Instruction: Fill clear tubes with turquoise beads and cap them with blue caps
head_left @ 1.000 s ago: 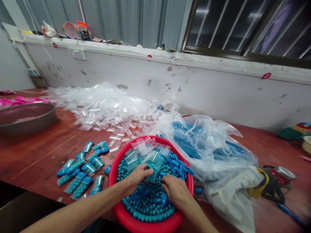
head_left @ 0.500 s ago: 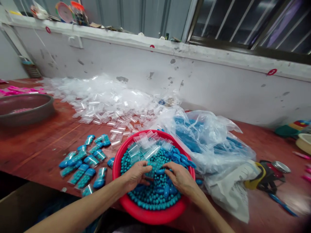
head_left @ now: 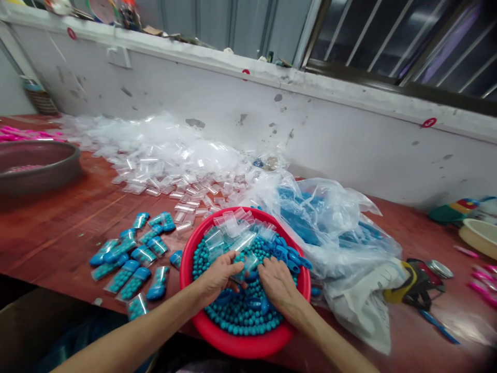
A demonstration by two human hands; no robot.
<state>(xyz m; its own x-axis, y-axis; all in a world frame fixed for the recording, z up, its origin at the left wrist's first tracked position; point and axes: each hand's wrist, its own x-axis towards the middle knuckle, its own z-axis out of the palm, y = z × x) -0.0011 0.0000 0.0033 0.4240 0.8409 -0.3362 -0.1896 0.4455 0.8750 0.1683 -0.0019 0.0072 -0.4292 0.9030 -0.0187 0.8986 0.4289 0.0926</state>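
A red basin holds many turquoise beads, clear flat plastic tubes and blue plastic caps. Over its left half, my left hand is closed around a small clear tube with turquoise beads in it. My right hand is beside it, low over the beads, its fingers bent and close together. Its fingertips are partly hidden, and what they hold, if anything, does not show. More blue caps lie among the beads below the hands.
Filled, capped tubes lie left of the basin. Behind them spreads a heap of clear empty tubes. A plastic bag of blue parts stands right of the basin, a grey basin far left. A white wall closes the back.
My right hand has moved slightly down, its fingers now more curled over the beads. My left hand stays in nearly the same place with the tube. The view has shifted slightly.
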